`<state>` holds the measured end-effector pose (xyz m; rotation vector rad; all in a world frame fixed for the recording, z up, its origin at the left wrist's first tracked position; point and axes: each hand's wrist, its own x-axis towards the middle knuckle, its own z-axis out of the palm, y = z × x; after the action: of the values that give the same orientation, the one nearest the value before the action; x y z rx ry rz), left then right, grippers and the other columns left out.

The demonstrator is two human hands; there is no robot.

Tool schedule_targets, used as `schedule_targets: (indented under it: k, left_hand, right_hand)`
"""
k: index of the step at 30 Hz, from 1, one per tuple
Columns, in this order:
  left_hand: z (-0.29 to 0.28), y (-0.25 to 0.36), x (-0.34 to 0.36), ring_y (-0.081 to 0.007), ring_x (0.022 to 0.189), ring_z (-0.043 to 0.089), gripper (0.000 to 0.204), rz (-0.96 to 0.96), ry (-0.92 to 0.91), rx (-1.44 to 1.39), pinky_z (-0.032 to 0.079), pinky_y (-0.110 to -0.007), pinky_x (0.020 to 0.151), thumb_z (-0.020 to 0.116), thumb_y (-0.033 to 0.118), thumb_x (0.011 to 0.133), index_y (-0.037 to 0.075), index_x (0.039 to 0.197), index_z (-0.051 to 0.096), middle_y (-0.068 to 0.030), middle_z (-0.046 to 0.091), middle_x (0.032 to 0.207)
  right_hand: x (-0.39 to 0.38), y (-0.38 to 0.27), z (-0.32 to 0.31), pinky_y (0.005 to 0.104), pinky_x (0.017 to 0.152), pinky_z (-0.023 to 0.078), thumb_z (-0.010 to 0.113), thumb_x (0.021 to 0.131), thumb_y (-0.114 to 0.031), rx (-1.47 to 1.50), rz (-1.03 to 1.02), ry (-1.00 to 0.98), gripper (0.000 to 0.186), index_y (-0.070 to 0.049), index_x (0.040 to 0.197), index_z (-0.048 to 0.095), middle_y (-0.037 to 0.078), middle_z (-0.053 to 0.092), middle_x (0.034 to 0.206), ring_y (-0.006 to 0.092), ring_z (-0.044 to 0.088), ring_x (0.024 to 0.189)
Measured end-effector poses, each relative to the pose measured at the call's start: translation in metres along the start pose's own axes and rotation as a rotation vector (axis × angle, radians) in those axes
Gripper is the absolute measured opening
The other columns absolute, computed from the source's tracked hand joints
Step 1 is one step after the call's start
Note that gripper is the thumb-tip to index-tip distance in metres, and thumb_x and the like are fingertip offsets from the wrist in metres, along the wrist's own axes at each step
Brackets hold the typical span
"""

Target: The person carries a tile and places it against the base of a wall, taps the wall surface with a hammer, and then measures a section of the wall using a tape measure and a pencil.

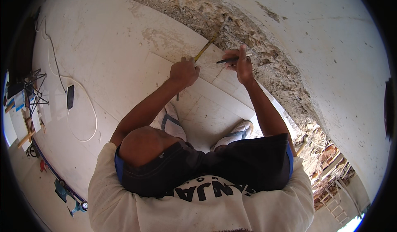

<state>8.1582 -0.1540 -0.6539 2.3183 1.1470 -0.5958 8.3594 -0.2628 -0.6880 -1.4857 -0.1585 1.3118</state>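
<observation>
My left hand (185, 72) is closed around a tape measure, whose case is hidden in the fist. Its yellow blade (205, 49) runs out over a pale tile (165, 62) toward the broken strip at the wall's foot. To the right, my right hand (242, 66) is raised near the tile's edge. Between its fingers is a slim dark pen (227, 60), its pointed end toward the left hand and a pale end by the thumb. The pen looks apart from the tile and the blade.
Rough rubble (269, 62) borders the white wall (331, 54). My sandalled feet (173, 122) stand on the tiles. Leftward lie a phone-like device (70, 97) with a dark cord and a looped white cable (96, 120). A folding stand (35, 87), blue-green power tools (60, 189) and a ladder (334, 203) are farther out.
</observation>
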Motion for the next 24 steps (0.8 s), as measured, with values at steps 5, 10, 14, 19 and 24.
schedule_targets:
  k: [5, 10, 14, 19, 24]
  left_hand:
    - [-0.003, 0.002, 0.001, -0.0388, 0.094, 0.065, 0.045, 0.005, -0.012, -0.01, 0.053, -0.046, 0.082, 0.051, 0.037, 0.094, -0.001, 0.116, 0.057, -0.0256, 0.059, 0.107]
    - [0.0, -0.001, 0.003, -0.0385, 0.094, 0.065, 0.044, 0.006, -0.021, -0.017, 0.053, -0.046, 0.082, 0.05, 0.037, 0.094, -0.001, 0.116, 0.057, -0.0255, 0.059, 0.107]
    - [-0.003, 0.0, 0.004, -0.0379, 0.095, 0.065, 0.044, -0.004, -0.049, -0.023, 0.052, -0.046, 0.082, 0.05, 0.038, 0.095, -0.001, 0.115, 0.058, -0.0247, 0.059, 0.106]
    - [0.002, -0.002, 0.005, -0.0376, 0.093, 0.065, 0.048, -0.005, -0.01, -0.022, 0.052, -0.046, 0.082, 0.051, 0.04, 0.094, 0.002, 0.123, 0.057, -0.0236, 0.061, 0.105]
    - [0.003, -0.005, 0.005, -0.0382, 0.092, 0.065, 0.048, 0.009, -0.009, -0.027, 0.053, -0.046, 0.081, 0.051, 0.039, 0.094, 0.002, 0.123, 0.056, -0.0241, 0.061, 0.106]
  right_hand:
    - [0.015, 0.004, 0.012, 0.0282, 0.079, 0.053, 0.059, 0.096, -0.033, 0.026, -0.172, -0.019, 0.035, 0.0, 0.104, 0.065, 0.011, 0.068, 0.093, 0.0183, 0.065, 0.081]
    - [0.034, 0.01, 0.027, 0.0247, 0.064, 0.049, 0.067, 0.085, -0.005, -0.241, -0.42, 0.041, 0.016, -0.001, 0.101, 0.067, 0.006, 0.069, 0.085, 0.011, 0.063, 0.071]
    - [0.049, 0.013, 0.037, 0.0257, 0.065, 0.049, 0.069, 0.084, -0.006, -0.365, -0.462, 0.121, 0.015, -0.003, 0.099, 0.069, 0.005, 0.07, 0.081, 0.0108, 0.063, 0.071]
    - [0.059, 0.019, 0.042, 0.0271, 0.065, 0.05, 0.07, 0.084, -0.007, -0.475, -0.555, 0.164, 0.014, -0.003, 0.098, 0.07, 0.007, 0.07, 0.08, 0.0115, 0.064, 0.071]
    - [0.066, 0.027, 0.042, 0.0276, 0.065, 0.05, 0.07, 0.084, -0.007, -0.501, -0.54, 0.172, 0.014, -0.003, 0.097, 0.069, 0.008, 0.07, 0.079, 0.0131, 0.065, 0.071]
